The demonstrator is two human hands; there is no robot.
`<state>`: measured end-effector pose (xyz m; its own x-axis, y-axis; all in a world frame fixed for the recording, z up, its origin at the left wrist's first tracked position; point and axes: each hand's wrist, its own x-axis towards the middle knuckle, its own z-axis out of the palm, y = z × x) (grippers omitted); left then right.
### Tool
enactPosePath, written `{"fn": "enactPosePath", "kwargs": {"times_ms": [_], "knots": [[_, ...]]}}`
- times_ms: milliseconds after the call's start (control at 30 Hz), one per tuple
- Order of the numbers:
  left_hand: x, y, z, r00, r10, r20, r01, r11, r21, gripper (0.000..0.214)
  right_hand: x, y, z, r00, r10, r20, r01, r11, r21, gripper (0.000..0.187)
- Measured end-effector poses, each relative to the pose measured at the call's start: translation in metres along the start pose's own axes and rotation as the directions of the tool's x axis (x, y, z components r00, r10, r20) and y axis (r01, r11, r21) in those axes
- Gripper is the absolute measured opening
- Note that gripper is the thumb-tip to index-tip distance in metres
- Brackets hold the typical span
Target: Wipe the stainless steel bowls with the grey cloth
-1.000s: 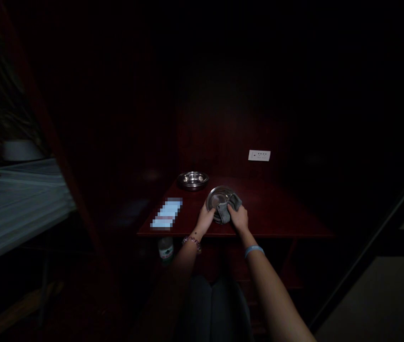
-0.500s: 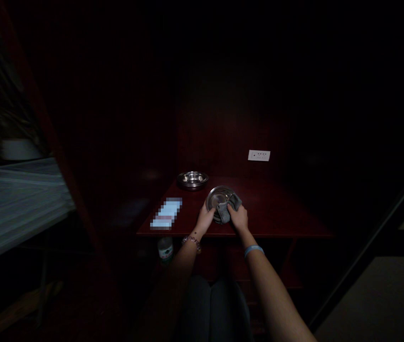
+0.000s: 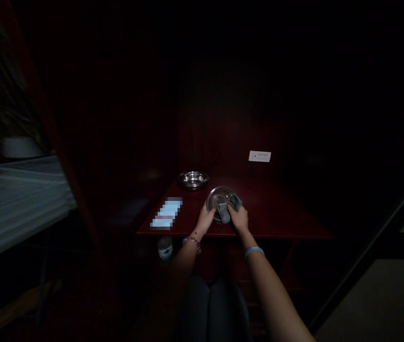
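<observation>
Gripping the metal dish [image 3: 215,197] by its left side, the left hand [image 3: 206,219] holds it over the desk [image 3: 280,216] while the right hand [image 3: 239,219] clasps a grey cloth [image 3: 224,215] against it. Wiping seems underway; dimness hides how much remains. Another dish [image 3: 193,179] lies behind, leftward.

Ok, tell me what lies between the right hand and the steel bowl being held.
A grey cloth lies between the right hand and the held steel bowl, as the head view shows.

Glossy metal bowl [image 3: 216,197], matt cloth [image 3: 224,214]
</observation>
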<state>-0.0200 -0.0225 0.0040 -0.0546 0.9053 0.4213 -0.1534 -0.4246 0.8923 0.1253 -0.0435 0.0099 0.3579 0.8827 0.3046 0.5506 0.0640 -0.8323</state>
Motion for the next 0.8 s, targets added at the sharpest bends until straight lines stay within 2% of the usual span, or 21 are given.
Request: {"fn": "enactPosePath", "kwargs": {"times_ms": [500, 800], "knots": [[0.000, 0.001, 0.000, 1.000, -0.001, -0.010, 0.001, 1.000, 0.015, 0.054, 0.001, -0.001, 0.000, 1.000, -0.007, 0.006, 0.007, 1.000, 0.005, 0.038], [-0.003, 0.014, 0.002, 1.000, -0.023, -0.009, 0.023, 1.000, -0.012, 0.050, -0.002, -0.002, -0.002, 1.000, 0.018, 0.003, -0.018, 1.000, -0.012, 0.041]]}}
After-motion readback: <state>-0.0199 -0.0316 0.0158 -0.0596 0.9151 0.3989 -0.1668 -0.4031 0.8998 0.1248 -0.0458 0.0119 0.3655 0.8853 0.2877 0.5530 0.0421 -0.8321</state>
